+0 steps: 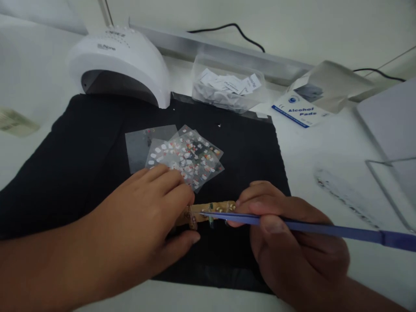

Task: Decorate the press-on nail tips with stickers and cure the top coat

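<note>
1. Our right hand (292,242) is pinching a blue tool (308,227) between thumb and fingers, sort of like we'd grip a pen. Its long axis is running nearly level across the view, with the thin tip pointing left and the handle trailing off past the right edge.
2. The tip is touching down on a tan strip (208,212) that's lying on the black mat (81,164) between our two hands. The strip is lying left to right too, tilting up a bit at its right end, and it's got small dots or beads on it, too tiny to make out properly.
3. Our left hand (143,229) is curling loosely, fingers together, with the fingertips pressing on the strip's left end and the thumb tucking in just below it.
4. Just above the left fingers, a fan of clear sticker sheets (185,158) is overlapping on the mat, covered in little white and coloured shapes.
5. Further back, a white nail lamp (120,65) is sitting at the mat's far left corner, with a clear tub of white packets (227,89) to its right.
6. A box labelled Alcohol Pads (300,112) is resting on the white table (325,147), off the mat's right corner.
</note>
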Motion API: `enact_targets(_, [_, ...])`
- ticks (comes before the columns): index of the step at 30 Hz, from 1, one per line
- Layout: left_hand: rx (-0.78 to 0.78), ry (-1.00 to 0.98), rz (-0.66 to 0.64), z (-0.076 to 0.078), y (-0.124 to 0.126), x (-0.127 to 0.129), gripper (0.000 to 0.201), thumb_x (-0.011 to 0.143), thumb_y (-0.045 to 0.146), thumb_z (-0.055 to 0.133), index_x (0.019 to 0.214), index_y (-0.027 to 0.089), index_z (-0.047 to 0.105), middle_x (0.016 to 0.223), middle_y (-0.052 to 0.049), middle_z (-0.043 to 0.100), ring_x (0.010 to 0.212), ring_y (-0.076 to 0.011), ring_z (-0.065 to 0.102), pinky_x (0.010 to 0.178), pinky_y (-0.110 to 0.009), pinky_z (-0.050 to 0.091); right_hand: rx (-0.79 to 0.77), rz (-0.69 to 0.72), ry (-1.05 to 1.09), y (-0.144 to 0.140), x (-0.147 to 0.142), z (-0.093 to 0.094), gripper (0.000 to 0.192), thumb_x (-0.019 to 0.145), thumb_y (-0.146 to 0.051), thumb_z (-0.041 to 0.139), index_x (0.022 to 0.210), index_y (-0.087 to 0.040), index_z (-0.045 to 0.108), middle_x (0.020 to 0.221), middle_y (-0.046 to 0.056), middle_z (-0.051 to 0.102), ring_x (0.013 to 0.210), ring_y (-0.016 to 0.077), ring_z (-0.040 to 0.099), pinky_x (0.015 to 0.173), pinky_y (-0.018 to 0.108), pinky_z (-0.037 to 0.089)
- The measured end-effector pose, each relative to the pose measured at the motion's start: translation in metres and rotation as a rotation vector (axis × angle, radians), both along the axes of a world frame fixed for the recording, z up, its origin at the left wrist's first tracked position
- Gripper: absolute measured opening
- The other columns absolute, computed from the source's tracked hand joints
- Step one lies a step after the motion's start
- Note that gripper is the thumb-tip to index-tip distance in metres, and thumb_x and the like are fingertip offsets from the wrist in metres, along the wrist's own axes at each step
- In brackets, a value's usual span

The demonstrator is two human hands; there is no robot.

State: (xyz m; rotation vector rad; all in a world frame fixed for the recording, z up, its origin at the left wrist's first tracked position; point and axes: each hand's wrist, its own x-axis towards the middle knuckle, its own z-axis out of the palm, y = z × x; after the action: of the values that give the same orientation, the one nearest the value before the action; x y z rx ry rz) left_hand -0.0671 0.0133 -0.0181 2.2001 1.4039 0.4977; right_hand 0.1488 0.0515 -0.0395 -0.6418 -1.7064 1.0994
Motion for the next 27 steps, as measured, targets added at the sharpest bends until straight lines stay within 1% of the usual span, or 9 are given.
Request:
enact_targets(8, [0.001,0.009,-0.008,0.0024,0.0008,0.0009,0.013,0.083,0.025,0.069,0.081,0.021,0.056,0.084,-0.002,0.058,0.083,-0.0251,0.052,0.068,-0.04,0.042,-0.016,-0.006,-0.015,-0.0008,0.0005,-0.0005,0.029,0.093,-0.008,0.05,0.109,-0.021,0.07,0.08,0.005,0.069,0.076,0.0205,0.058,0.064,0.039,0.047])
enact_targets(13, [0.005,0.02,-0.014,0.0003,0.0015,0.0015,0.014,0.083,0.026,0.069,0.081,0.021,0.056,0.084,-0.002,0.058,0.082,-0.0252,0.052,0.068,-0.041,0.042,-0.032,-0.05,-0.033,-0.002,-0.0005,0.0005,0.027,0.094,-0.012,0.051,0.107,-0.025,0.071,0.078,0.005,0.069,0.075,0.0213,0.06,0.063,0.039,0.048])
enact_targets(16, [0.005,0.016,-0.01,-0.0001,0.0016,0.0017,0.013,0.083,0.025,0.069,0.081,0.021,0.056,0.084,-0.002,0.058,0.083,-0.0252,0.052,0.069,-0.041,0.042,-0.037,-0.046,-0.038,-0.0023,-0.0005,0.0004,0.028,0.094,-0.012,0.05,0.107,-0.025,0.071,0.078,0.005,0.069,0.074,0.0215,0.059,0.063,0.04,0.047])
enact_targets(21, [-0.002,0.008,-0.006,0.0007,0.0024,0.0021,0.013,0.083,0.024,0.068,0.081,0.021,0.056,0.083,-0.002,0.057,0.082,-0.0253,0.052,0.069,-0.041,0.042,-0.017,-0.054,-0.049,-0.0023,0.0006,-0.0003,0.031,0.091,-0.009,0.052,0.109,-0.025,0.071,0.079,0.005,0.069,0.078,0.0227,0.06,0.066,0.041,0.047])
enact_targets(27, [0.01,0.009,-0.006,0.0006,0.0018,0.0021,0.014,0.083,0.025,0.068,0.079,0.021,0.056,0.083,-0.002,0.058,0.081,-0.0253,0.053,0.068,-0.041,0.042,-0.021,-0.04,-0.052,-0.0016,0.0013,-0.001,0.029,0.09,-0.009,0.053,0.108,-0.024,0.071,0.08,0.006,0.069,0.078,0.0228,0.06,0.064,0.041,0.048])
